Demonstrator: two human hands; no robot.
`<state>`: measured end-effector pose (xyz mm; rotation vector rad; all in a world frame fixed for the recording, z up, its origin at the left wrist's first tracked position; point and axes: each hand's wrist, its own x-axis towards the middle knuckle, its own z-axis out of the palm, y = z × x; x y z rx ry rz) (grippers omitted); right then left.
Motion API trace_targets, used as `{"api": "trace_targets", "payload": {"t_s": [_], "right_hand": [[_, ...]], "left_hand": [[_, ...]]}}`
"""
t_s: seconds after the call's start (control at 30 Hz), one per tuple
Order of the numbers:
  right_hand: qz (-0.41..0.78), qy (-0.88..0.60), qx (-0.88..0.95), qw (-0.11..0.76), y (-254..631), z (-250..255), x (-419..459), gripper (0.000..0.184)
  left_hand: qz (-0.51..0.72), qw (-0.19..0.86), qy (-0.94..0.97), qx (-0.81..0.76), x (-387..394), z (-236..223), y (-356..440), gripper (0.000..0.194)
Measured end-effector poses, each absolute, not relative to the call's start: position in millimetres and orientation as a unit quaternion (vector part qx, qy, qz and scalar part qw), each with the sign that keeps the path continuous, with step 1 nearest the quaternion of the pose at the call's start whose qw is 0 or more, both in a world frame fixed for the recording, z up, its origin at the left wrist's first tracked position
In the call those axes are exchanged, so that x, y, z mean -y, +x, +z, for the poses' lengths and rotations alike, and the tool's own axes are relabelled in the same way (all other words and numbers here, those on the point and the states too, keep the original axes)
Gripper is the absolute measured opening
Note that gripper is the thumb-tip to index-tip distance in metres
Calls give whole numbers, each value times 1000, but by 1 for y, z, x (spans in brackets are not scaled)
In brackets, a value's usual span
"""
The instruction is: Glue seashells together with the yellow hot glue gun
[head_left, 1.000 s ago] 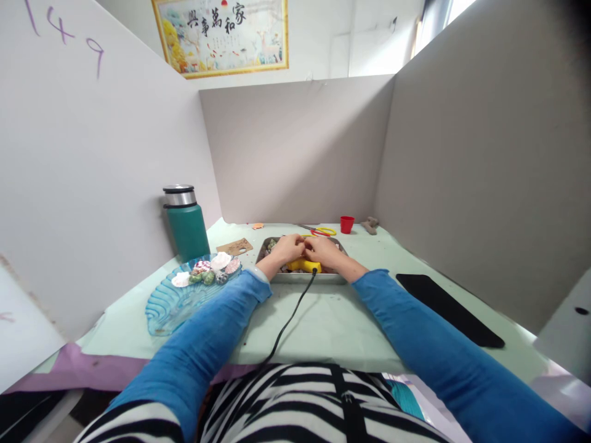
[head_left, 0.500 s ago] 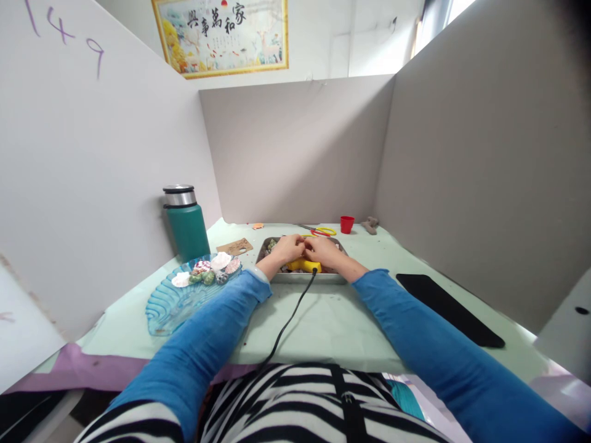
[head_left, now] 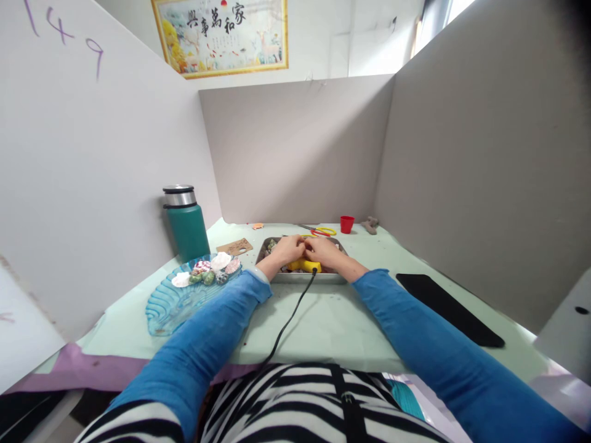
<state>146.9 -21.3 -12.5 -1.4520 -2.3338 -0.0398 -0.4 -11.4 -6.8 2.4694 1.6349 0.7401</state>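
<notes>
My left hand (head_left: 290, 248) and my right hand (head_left: 320, 251) meet over a metal tray (head_left: 277, 278), fingertips bent and pressed together. Whatever is pinched between them is too small or too covered to name. Beneath the hands, inside the tray, lies a yellow tool (head_left: 305, 266) with a black cord (head_left: 294, 314) running down toward my lap; it looks like a hot glue gun, though its front is hidden. Small shells or stones (head_left: 271, 245) show at the tray's left end.
On the left are a blue shell-shaped dish (head_left: 173, 307) holding several shells, a green bottle (head_left: 187, 231) and a brown card (head_left: 235, 247). Scissors (head_left: 323, 232), a red cup (head_left: 347, 224) and a grey-brown piece (head_left: 370, 225) lie behind the tray. A black slab (head_left: 447, 309) rests right. Grey partitions enclose three sides.
</notes>
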Motion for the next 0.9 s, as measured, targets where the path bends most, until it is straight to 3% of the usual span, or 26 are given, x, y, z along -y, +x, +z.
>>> {"api": "trace_targets", "payload": {"t_s": [0.9], "right_hand": [[-19,-515,835,192,147,-15,17,25]], "left_hand": [[237,39,806,-541,10,-9,0,34]]}}
